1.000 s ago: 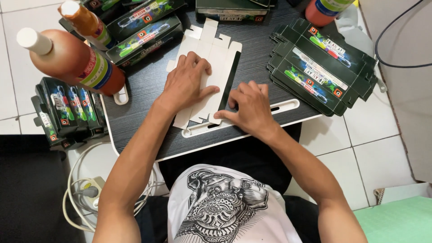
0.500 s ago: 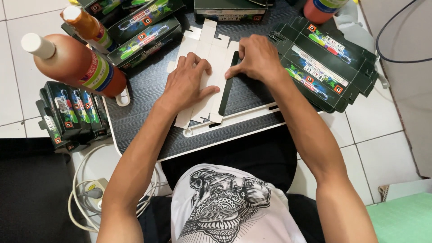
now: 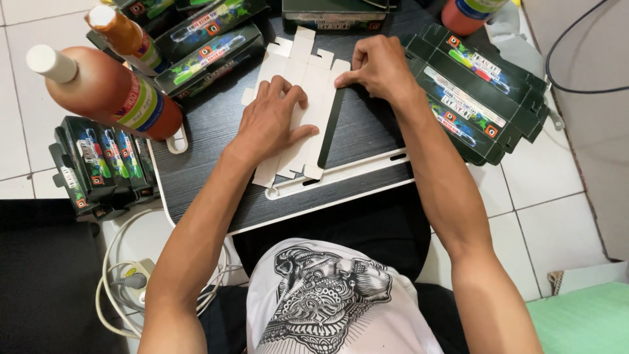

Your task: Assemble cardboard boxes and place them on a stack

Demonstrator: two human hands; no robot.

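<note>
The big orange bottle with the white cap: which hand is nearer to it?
Left. The left hand presses the flat carton just right of the bottle; the right hand is farther right, at the carton's edge.

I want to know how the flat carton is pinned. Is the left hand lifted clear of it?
No, the left hand lies palm down on the white flat carton, pressing it against the dark tabletop.

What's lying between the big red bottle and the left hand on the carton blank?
Head view: only bare dark tabletop lies between the big red bottle and the left hand, which presses flat on the carton blank; the bottle's base stands at a white cup slot.
</note>
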